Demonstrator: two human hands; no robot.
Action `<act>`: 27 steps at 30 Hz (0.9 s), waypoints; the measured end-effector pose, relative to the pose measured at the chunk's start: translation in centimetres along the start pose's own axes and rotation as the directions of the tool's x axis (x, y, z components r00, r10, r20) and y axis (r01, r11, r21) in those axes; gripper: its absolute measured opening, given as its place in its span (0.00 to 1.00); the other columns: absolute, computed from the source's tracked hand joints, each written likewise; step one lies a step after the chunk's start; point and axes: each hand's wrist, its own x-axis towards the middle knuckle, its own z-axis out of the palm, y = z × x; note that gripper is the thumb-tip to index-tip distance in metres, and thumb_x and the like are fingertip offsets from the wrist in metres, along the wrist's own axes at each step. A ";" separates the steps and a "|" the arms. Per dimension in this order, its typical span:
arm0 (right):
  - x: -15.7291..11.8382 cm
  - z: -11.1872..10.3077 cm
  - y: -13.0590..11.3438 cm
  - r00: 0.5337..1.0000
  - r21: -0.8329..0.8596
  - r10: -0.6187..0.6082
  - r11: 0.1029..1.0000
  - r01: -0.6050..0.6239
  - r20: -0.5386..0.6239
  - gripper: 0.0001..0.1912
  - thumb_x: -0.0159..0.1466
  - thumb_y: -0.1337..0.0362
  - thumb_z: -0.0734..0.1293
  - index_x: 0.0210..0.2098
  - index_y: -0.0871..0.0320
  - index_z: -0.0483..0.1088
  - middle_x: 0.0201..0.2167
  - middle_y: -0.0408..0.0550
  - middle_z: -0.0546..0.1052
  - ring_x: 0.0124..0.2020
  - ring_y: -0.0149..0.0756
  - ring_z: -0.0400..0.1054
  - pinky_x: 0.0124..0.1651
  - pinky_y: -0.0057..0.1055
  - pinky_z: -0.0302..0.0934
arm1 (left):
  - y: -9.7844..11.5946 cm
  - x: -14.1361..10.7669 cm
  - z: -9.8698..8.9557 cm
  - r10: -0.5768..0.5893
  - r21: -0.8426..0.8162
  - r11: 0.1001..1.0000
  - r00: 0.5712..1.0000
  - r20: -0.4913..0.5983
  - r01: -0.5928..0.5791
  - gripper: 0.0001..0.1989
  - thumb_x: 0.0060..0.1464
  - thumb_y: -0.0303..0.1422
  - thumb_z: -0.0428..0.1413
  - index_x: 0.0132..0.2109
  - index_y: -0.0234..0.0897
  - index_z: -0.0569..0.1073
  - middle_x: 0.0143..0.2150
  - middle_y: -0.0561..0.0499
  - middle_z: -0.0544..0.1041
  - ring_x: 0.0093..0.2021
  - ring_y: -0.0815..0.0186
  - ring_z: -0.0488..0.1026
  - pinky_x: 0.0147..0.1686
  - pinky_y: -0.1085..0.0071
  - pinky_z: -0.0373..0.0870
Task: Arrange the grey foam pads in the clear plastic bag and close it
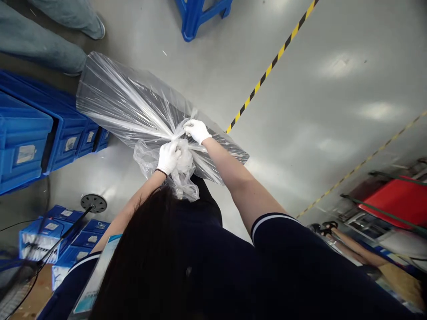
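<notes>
A long dark item wrapped in a clear plastic bag stretches from upper left to the middle in front of me. The bag's film is gathered into a bunch near its middle, with pleats fanning out both ways. My left hand, in a white glove, is closed round the gathered film. Just to the right and a little farther off, my right hand, also white-gloved, pinches film at the same bunch. Loose crumpled plastic hangs below my left hand. What lies inside the bag is only partly visible through the film.
Blue crates with labels stand at the left, and more blue boxes lower left. A person's legs are at upper left. A blue stool stands at the top. Yellow-black tape crosses the floor.
</notes>
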 end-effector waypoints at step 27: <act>-5.2 3.1 -0.1 0.985 -0.536 -0.158 0.827 0.167 0.063 0.10 0.64 0.62 0.63 0.38 0.60 0.74 0.39 0.53 0.78 0.44 0.43 0.69 0.50 0.35 0.61 | -1.3 2.6 -0.1 -0.059 0.119 0.991 0.998 0.006 0.058 0.31 0.59 0.33 0.56 0.68 0.29 0.66 0.54 0.35 0.78 0.53 0.49 0.75 0.55 0.60 0.67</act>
